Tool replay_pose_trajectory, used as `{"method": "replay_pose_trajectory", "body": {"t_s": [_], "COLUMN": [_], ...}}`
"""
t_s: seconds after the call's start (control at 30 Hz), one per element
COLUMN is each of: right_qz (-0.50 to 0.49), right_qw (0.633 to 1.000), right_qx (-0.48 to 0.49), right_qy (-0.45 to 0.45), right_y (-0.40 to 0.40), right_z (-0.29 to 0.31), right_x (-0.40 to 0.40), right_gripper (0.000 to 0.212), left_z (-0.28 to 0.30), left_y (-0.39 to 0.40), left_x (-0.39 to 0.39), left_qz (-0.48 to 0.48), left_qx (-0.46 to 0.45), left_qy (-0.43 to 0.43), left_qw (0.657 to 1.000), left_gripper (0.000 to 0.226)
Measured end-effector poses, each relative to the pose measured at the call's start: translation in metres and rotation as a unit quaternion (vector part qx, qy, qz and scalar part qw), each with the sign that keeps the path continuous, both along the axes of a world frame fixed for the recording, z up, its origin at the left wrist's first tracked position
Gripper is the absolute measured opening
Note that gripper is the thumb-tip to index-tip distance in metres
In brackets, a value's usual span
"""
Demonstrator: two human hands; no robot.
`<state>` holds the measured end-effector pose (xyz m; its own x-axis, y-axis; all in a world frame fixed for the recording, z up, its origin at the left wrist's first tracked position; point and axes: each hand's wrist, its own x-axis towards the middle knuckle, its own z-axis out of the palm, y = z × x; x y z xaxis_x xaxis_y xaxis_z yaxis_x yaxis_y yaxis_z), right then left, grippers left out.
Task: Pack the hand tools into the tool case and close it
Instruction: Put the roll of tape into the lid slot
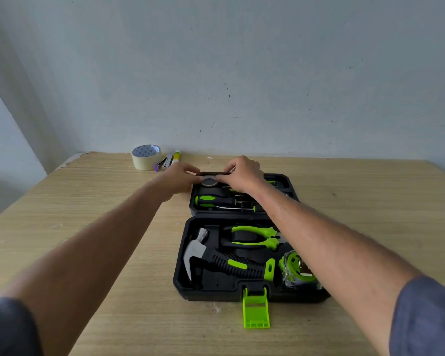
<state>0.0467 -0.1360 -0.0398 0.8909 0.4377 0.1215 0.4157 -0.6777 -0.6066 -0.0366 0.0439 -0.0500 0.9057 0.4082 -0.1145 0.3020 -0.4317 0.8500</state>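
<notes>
A black tool case lies open on the wooden table, its near half (216, 294) towards me and its far half (290, 186) beyond. The near half holds a hammer (198, 249), green-handled pliers (254, 237) and a green tape measure (297, 268). A green-and-black screwdriver (211, 201) sits in the far half. My left hand (179, 179) and my right hand (242, 173) both pinch the far rim (213, 173) of the far half. Their thumbs touch a dark round roll (209, 181) seated there. My right forearm hides part of the case's right side.
A green latch (256, 312) hangs open off the case's front edge. At the back left of the table stand a roll of masking tape (146, 157), a small stapler (163, 163) and a glue stick (176, 156). A wall rises right behind the table.
</notes>
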Motion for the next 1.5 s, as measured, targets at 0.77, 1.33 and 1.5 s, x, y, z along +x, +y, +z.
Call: {"method": "replay_pose_trajectory", "body": {"t_s": [0.77, 1.33, 1.5], "right_qz": [0.019, 0.184, 0.181], "right_qw": [0.988, 0.957, 0.966], "right_qx": [-0.130, -0.223, -0.186], "right_qy": [-0.075, 0.018, -0.012], "right_y": [-0.028, -0.049, -0.054], "right_z": [0.006, 0.027, 0.033], "right_x": [0.008, 0.057, 0.065], "right_gripper": [0.041, 0.029, 0.029], "left_z": [0.006, 0.008, 0.020], "left_y": [-0.030, -0.018, 0.001], "left_x": [-0.040, 0.003, 0.023], "left_qz": [-0.010, 0.062, 0.005], "left_qx": [0.067, -0.006, -0.054], "left_qy": [0.002, 0.023, 0.090], "left_qw": [0.998, 0.998, 0.994], "left_gripper": [0.063, 0.042, 0.037]}}
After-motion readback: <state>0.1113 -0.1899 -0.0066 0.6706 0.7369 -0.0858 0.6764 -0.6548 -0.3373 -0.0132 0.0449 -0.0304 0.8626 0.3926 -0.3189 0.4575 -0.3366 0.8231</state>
